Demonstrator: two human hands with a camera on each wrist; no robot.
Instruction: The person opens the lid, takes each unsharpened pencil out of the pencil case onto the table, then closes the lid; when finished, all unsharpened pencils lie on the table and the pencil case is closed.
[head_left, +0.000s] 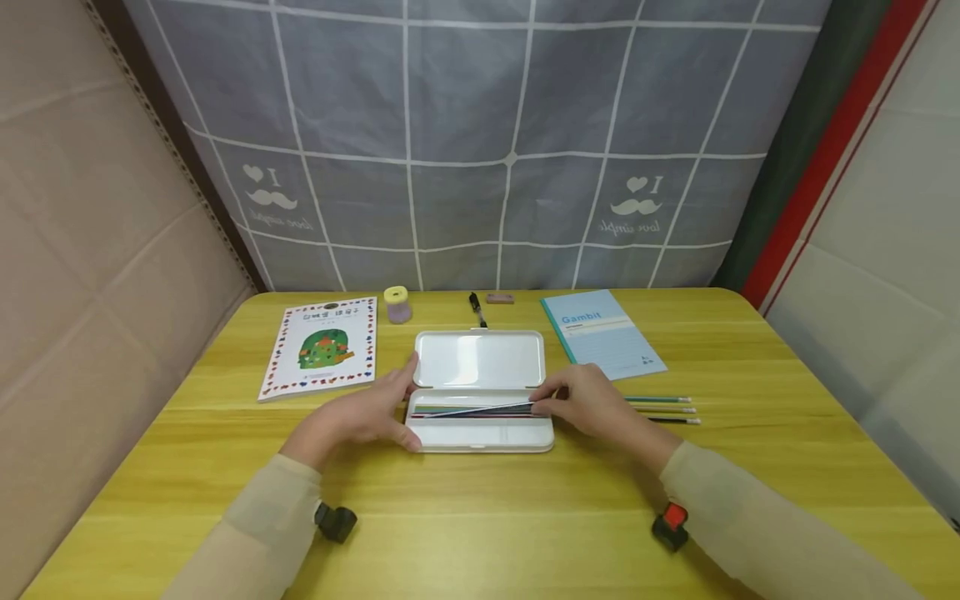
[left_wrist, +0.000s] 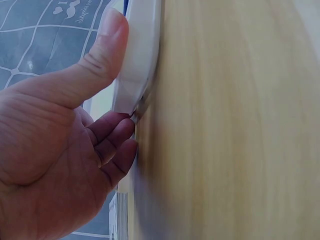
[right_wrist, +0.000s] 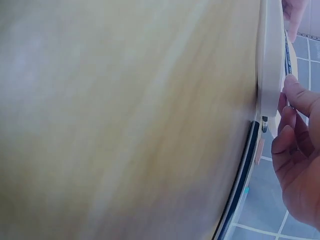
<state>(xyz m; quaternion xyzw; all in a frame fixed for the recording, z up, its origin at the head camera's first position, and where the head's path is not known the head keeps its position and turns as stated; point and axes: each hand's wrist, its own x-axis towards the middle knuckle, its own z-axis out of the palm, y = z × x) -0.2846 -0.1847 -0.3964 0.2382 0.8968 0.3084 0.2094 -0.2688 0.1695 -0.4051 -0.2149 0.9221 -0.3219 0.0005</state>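
Two sleeved forearms enter from the near edge of the yellow wooden worktop (head_left: 480, 533), each wearing a wrist-mounted camera. The left hand (head_left: 360, 417) grips the left end of the open white pencil case (head_left: 480, 433): in the left wrist view the thumb (left_wrist: 102, 45) lies over the case's rim while the curled fingers (left_wrist: 117, 137) sit against its lower edge at the worktop. The right hand (head_left: 592, 404) is at the case's right end, its fingers (right_wrist: 300, 97) pinching the end of a pencil (head_left: 480, 409) that lies slightly slanted across the row of pencils in the tray. The case sits at mid-worktop between the two hands, its lid (head_left: 480, 358) folded back flat on the far side. Three loose pencils (head_left: 663, 408) lie on the worktop just right of the right hand. Farther back are a picture book (head_left: 321, 346) on the left, a small yellow-lidded jar (head_left: 397, 304), a black pen (head_left: 477, 309), a brown eraser (head_left: 499, 297) and a blue notebook (head_left: 603, 333) on the right. A grey checked cloth (head_left: 480, 142) hangs behind the worktop.
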